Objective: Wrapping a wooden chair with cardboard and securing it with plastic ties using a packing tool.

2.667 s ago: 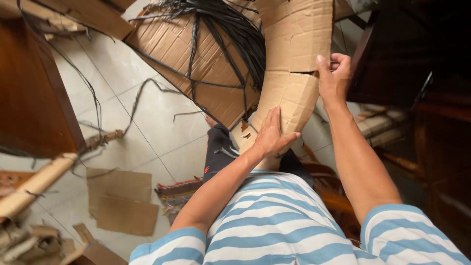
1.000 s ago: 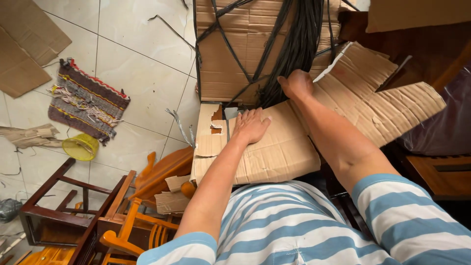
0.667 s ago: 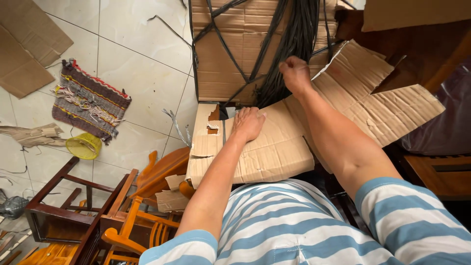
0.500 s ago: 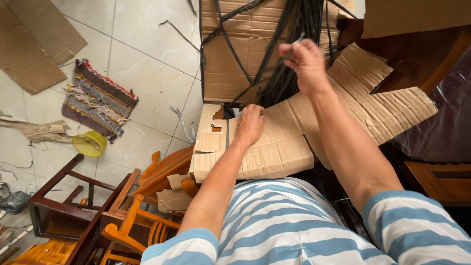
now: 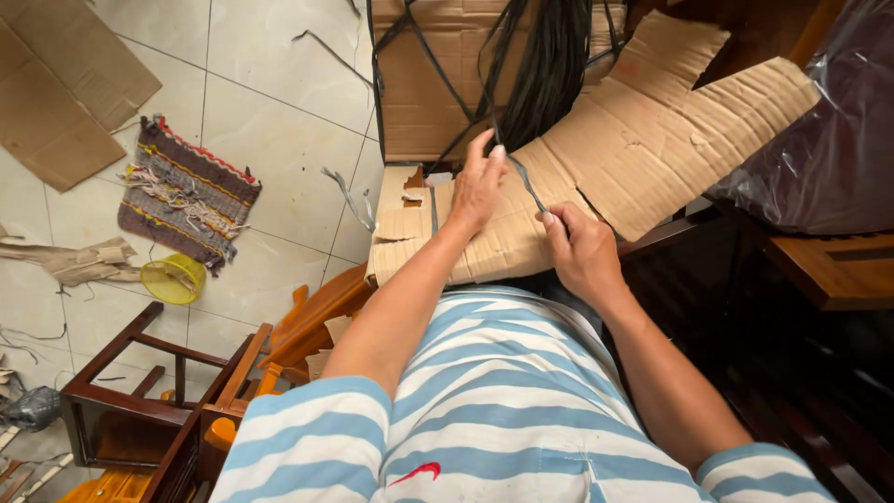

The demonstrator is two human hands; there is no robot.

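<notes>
Pinching dark strand (image 5: 521, 172): both hands closed on it | right hand (image 5: 582, 251) lowered | left hand (image 5: 477, 182) raised

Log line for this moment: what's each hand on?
left hand: pinching dark strip | right hand: gripping same strip lower | under hands: cardboard sheet | behind: strip bundle

We see a big brown cardboard box (image 5: 438, 84) just past our left hand (image 5: 477, 186). A flat, torn brown cardboard sheet (image 5: 643, 149) lies under both hands, spreading past our right hand (image 5: 582, 251). More flat brown cardboard pieces (image 5: 65, 93) lie far to the left.
</notes>
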